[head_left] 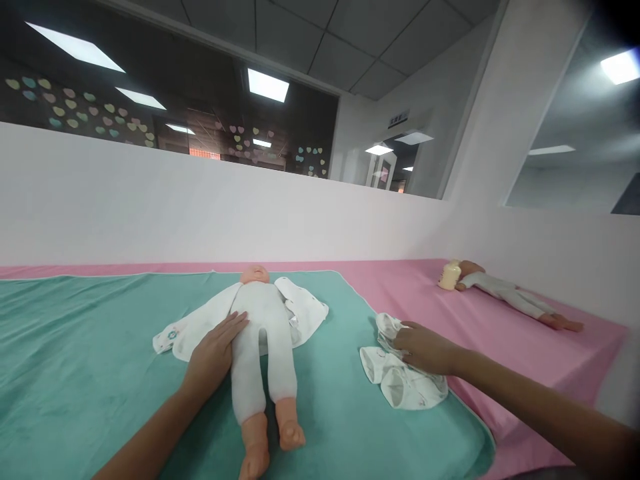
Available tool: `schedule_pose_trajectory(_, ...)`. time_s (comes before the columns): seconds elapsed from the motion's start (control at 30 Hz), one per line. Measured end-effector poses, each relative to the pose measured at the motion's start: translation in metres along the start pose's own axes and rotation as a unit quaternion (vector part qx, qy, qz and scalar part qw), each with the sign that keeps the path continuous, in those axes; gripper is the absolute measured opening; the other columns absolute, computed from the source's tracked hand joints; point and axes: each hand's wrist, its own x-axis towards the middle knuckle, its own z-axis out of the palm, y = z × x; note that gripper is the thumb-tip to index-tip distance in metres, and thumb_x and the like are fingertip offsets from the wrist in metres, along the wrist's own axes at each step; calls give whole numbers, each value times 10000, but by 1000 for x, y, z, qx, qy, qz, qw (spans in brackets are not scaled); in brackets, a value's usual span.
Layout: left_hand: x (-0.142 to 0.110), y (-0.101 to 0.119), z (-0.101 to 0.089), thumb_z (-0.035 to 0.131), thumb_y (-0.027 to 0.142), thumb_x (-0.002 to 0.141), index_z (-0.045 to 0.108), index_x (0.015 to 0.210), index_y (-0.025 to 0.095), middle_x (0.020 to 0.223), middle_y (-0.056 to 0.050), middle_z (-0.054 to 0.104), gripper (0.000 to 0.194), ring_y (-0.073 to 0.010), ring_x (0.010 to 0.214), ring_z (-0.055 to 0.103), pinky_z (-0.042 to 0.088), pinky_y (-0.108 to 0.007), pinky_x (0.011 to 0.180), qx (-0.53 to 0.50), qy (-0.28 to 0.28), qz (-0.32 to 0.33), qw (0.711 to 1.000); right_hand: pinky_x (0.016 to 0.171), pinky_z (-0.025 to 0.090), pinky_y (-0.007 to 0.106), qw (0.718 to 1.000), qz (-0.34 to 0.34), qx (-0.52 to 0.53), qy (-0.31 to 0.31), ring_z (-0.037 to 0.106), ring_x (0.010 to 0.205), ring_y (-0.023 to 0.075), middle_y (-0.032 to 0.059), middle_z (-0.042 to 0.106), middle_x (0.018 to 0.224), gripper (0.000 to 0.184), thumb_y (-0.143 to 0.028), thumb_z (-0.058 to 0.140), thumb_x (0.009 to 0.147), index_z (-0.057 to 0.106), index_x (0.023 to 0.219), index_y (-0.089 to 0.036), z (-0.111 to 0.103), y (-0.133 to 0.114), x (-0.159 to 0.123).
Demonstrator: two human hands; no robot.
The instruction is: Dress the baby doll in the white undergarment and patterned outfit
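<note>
doll lies on blanket near wall, left hand flat, right hand grasping clothes.

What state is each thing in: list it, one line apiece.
Near doll: lying flat, legs slightly apart
White top: spread open under near doll
White clothing: bunched up
Left hand: laid on near doll
Right hand: curled on white clothing, grip unclear
Green cloth: spread out, wrinkled
Bottle: upright
Far doll: lying down
Ceiling light: lit
</note>
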Motion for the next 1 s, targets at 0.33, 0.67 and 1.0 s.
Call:
schedule_pose_trajectory(0.33, 7, 125, -32, 495, 391, 812, 415, 1267, 237, 1265, -71, 517, 487, -246, 1130, 497, 442, -354, 910, -347, -41, -81, 934, 550, 369, 225, 888, -151, 435, -12, 440, 603, 91, -23, 470, 687, 254, -428, 514, 826, 521, 751, -185, -57, -161, 28)
schedule_pose_trajectory(0.67, 3, 173, -142, 494, 381, 815, 563, 686, 207, 774, -9, 616, 227, -181, 794, 573, 461, -257, 638, -284, 146, -150, 936, 426, 280, 181, 835, -206, 495, -127, 376, 487, 49, -52, 437, 566, 233, -367, 624, 755, 562, 668, -159, -78, -179, 25)
schedule_pose_trajectory(1.0, 14, 269, -151, 650, 386, 661, 579, 956, 285, 883, -10, 638, 320, -221, 806, 607, 501, -275, 552, -176, -17, -50, 983, 448, 339, 182, 767, -253, 589, -8, 407, 484, 51, -53, 465, 561, 216, -388, 623, 757, 584, 704, -183, -131, -211, -6)
